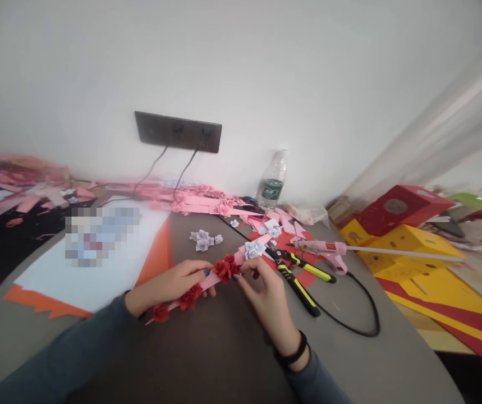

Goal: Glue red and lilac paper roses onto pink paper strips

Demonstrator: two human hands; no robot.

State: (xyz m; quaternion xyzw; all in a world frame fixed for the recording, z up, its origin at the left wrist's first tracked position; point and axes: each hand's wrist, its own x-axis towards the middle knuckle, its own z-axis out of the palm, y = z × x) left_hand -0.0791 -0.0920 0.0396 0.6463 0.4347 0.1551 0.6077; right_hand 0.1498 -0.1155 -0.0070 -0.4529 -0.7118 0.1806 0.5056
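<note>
A pink paper strip (210, 282) runs slantwise across the front of the table, with red paper flowers (188, 297) along its lower part and white paper flowers (254, 249) near its upper end. My left hand (188, 278) is closed around the strip's middle, thumb on top and fingertips showing beneath. At a red flower cluster (226, 268) on the strip, my right hand (264, 283) pinches with thumb and forefinger, touching its right side. Several loose pale flowers (205, 240) lie on the table just beyond my hands.
Right of my hands lie black-and-yellow pliers (299, 289) and a pink glue gun (320, 248) with a glue stick and black cable. A water bottle (272, 179) stands by the wall under a socket panel (177, 132). Left are white sheets (51, 278); yellow and red boxes (404, 207) sit right.
</note>
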